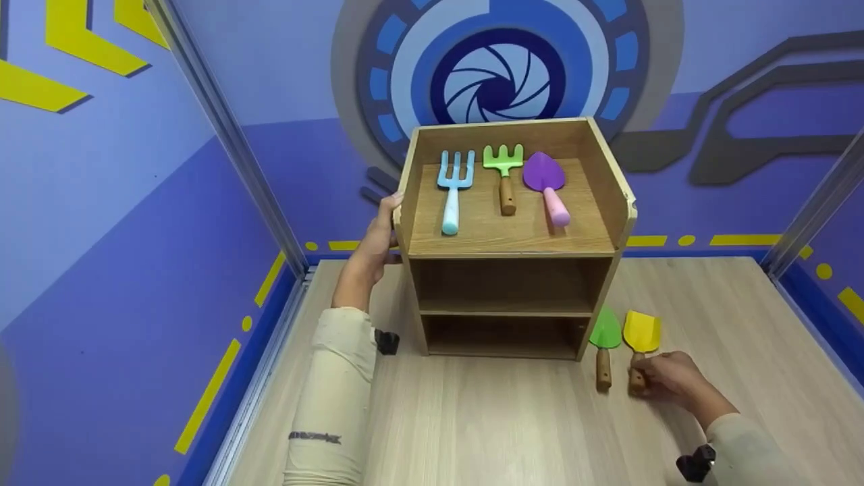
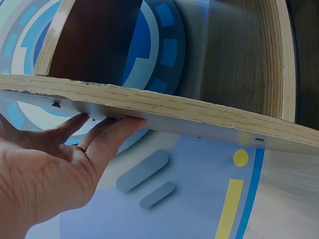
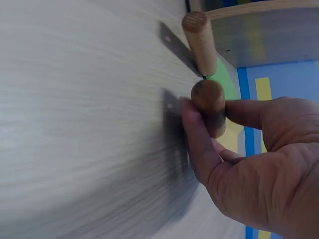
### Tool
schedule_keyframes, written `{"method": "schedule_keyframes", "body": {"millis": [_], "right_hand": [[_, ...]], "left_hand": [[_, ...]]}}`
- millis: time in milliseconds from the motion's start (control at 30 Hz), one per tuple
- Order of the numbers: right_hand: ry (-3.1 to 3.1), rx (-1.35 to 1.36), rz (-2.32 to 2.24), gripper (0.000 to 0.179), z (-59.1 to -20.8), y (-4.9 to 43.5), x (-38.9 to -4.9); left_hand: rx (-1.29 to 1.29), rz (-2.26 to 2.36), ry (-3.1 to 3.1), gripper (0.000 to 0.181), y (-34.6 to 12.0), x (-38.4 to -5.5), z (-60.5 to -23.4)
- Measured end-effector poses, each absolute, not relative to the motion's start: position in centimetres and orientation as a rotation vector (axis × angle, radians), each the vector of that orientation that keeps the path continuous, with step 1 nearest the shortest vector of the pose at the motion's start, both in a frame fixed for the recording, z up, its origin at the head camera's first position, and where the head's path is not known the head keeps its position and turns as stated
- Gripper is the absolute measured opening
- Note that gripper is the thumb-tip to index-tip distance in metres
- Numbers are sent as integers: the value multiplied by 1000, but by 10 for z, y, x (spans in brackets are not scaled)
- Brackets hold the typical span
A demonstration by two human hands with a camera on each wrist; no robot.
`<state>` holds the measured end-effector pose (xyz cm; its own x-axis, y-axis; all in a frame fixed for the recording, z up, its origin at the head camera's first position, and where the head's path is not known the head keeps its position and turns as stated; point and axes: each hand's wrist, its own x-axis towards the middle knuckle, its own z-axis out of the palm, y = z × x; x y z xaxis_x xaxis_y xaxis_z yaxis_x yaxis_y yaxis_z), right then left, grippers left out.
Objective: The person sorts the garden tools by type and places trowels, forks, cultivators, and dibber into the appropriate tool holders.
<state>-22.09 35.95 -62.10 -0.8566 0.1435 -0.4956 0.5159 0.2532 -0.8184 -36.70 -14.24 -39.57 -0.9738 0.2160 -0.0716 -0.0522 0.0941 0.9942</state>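
My right hand [image 1: 671,378] pinches the wooden handle [image 3: 208,102] of a yellow toy shovel [image 1: 641,331] between thumb and fingers, low over the table at the right. Beside it, a green toy trowel [image 1: 605,331] stands close to the shelf's right side, its handle towards me. My left hand [image 1: 379,239] touches the left side of a small wooden shelf [image 1: 516,255]; its extended fingers [image 2: 112,137] press against the outer panel. On the shelf's top lie a blue fork [image 1: 453,192], a green rake [image 1: 506,179] with a wooden handle, and a purple trowel [image 1: 545,179] with a pink handle.
Below its top, the shelf has two open compartments, the upper one [image 1: 506,287] and the lower one [image 1: 503,336]. Blue and purple printed walls [image 1: 304,182] enclose the light wood table [image 1: 466,418] at the back and sides. A metal rail [image 1: 263,378] runs along the left edge.
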Motion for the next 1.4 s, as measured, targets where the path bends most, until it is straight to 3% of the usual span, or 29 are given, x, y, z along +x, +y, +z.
{"method": "schedule_keyframes", "body": {"millis": [633,867,1133,1400], "right_hand": [[1901,653,-1868,33,-627,367,-215],[1896,536,-1891,25,-622,370,-210],[2096,379,-1782,64,-598,373,-205],[2204,221,-1855,68,-558,372,-206]], "left_hand": [[163,1969,2186,88,-141,-366,-396],[160,1973,2177,87,-142,-366,-396],[150,1967,2175,87,-141,-366,-394],[144,1967,2188,90,-141,-367,-396]]}}
